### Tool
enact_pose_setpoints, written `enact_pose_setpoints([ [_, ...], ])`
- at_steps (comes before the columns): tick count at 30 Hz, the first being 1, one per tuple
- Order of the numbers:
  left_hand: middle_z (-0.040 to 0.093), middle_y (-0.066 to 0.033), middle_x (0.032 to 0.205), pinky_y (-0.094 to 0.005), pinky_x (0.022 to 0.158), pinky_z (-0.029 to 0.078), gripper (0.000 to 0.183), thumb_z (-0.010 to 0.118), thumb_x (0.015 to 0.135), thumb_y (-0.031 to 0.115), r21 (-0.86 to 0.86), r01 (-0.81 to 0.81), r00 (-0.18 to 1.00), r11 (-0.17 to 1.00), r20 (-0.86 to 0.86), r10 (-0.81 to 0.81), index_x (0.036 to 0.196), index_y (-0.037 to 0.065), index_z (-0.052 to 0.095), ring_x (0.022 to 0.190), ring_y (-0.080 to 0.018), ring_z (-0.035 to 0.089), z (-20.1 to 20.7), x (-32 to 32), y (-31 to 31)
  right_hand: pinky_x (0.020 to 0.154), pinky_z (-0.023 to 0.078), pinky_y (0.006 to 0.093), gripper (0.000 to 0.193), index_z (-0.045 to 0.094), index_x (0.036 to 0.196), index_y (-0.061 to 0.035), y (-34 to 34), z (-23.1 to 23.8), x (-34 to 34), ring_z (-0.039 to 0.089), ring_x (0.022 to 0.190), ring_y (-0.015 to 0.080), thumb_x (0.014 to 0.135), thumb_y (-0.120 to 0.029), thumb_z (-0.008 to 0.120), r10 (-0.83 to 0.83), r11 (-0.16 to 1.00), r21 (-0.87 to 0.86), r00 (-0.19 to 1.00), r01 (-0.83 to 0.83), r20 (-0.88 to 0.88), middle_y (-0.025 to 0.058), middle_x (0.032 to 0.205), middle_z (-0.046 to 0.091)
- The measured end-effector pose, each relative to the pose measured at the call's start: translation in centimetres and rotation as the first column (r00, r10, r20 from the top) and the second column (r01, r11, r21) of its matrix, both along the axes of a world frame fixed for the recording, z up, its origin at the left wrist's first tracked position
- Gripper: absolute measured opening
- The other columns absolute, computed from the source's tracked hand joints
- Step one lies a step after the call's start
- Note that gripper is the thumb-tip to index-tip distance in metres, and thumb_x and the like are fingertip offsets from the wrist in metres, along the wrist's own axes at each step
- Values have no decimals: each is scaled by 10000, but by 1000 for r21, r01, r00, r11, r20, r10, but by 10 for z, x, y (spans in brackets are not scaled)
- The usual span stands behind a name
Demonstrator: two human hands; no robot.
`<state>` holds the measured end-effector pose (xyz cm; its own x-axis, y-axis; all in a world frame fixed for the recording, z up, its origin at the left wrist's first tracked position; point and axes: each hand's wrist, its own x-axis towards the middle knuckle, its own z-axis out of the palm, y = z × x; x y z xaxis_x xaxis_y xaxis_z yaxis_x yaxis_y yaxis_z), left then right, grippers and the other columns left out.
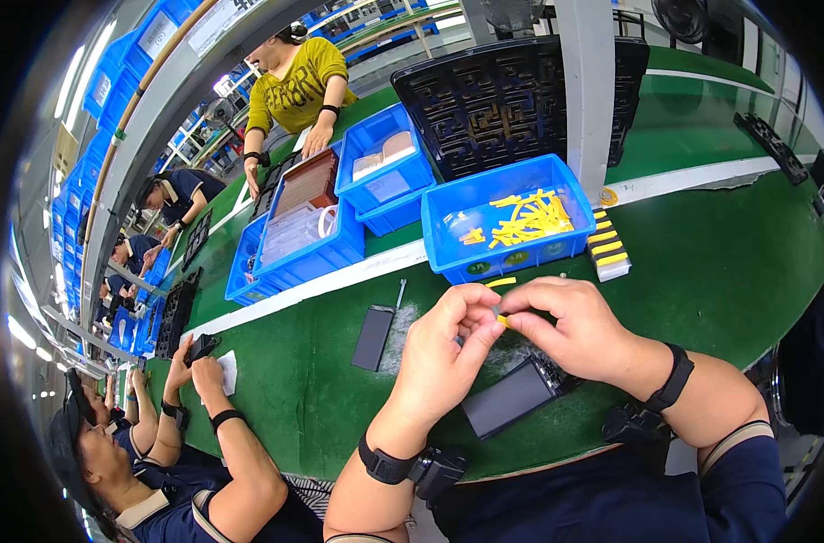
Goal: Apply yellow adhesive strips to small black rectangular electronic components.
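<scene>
My left hand (442, 351) and my right hand (570, 324) meet over the green table, thumbs and fingertips pinched together. Between them is a small yellow strip (502, 319), mostly hidden by the fingers. Below the hands a flat black rectangular device (509, 398) lies on the table, its right end showing uneven small parts. To the left of my left hand rests another black rectangular device (372, 338) with a thin rod at its top. A loose yellow strip (500, 282) lies just beyond my fingertips.
A blue bin (520, 262) of yellow strips stands beyond my hands. Beside it is a stack with yellow and black bands (608, 246). Blue crates (353, 240) stand farther left, black slotted trays (484, 100) behind. A grey post (585, 90) rises there. Co-workers sit left and stand opposite.
</scene>
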<state>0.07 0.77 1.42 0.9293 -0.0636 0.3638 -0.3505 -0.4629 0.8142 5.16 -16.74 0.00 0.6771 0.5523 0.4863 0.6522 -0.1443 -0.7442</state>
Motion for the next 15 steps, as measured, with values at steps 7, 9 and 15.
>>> enact_pose_setpoints([
  [7,587,-8,757,-207,648,451,165,646,771,14,241,-145,929,960,-299,216,928,15,596,684,-69,540,-10,19,44,674,481,304,77,661,840,-4,-5,14,3,619,739,208,767,-28,661,-146,964,211,986,160,-83,94,775,641],
  [9,596,-64,761,-283,657,480,221,678,727,51,530,-128,908,838,-277,314,932,21,601,693,-163,586,-17,25,50,678,478,300,72,661,836,-4,-5,13,5,618,742,210,771,-37,658,-168,962,205,983,181,-78,95,784,641],
  [15,586,-126,784,-371,679,490,320,739,687,225,540,-28,998,841,-34,56,910,32,612,778,-284,608,1,-1,1,696,479,306,99,653,864,2,-7,15,4,617,764,222,775,-42,645,-193,964,188,981,190,-4,105,812,638],
])
